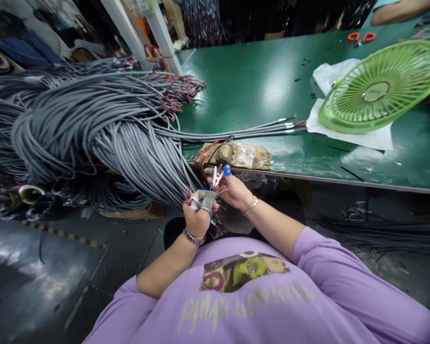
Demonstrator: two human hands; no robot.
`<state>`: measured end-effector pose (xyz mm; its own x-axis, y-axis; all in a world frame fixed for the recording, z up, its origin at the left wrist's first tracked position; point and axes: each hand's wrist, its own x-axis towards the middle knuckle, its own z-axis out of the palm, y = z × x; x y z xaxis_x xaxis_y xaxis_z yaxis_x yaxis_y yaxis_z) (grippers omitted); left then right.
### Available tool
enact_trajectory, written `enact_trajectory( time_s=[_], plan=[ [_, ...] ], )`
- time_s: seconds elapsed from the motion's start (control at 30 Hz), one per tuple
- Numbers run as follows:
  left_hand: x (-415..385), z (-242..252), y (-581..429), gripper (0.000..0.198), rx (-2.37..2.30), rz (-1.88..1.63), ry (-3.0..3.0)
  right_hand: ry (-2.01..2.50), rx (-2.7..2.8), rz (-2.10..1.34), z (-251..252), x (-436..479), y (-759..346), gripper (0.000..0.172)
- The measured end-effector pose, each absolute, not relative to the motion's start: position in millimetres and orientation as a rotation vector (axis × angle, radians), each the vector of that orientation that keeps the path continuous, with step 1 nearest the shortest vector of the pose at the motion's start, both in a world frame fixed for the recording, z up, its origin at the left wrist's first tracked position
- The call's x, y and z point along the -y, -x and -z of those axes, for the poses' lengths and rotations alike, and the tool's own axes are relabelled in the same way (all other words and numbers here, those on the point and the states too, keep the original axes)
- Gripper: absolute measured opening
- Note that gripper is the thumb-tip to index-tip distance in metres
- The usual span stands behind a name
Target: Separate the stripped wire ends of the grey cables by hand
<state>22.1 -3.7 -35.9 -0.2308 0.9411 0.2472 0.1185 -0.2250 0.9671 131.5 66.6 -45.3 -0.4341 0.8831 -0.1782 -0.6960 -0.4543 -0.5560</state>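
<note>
Between my body and the bench edge, my left hand (196,219) is closed around the stripped end of a grey cable. Grey finger covers (208,200) wrap some of its fingers. Thin coloured wires (221,191) fan out from that grip toward my right hand (236,192). A blue cover (227,170) sits on my right thumb, and the fingers close on a small pale pink tool (217,177) shaped like a clip, whose exact kind I cannot make out. Just beyond, a taped wooden block (249,156) with a dark-and-red cord lies along the bench edge.
A big bundle of grey cables (68,114) drapes over the left side. Several cables with white-banded ends (272,128) lie on the green bench (236,86). A green fan (376,91) stands right, with orange-handled scissors (361,38) behind. A person's arm (403,12) shows at top right.
</note>
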Motion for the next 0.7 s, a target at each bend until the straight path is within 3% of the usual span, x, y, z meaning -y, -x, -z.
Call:
enact_trajectory(
  time_s=[0.37,0.7],
  plan=[
    [7,40,-17,0.028,-1.384,-1.511,-1.351,0.567,0.266,-2.006,36,-67,-121,0.043],
    [13,36,-11,0.029,-1.370,-1.502,-1.340,0.516,0.400,-2.074,39,-60,-136,0.055]
  ],
)
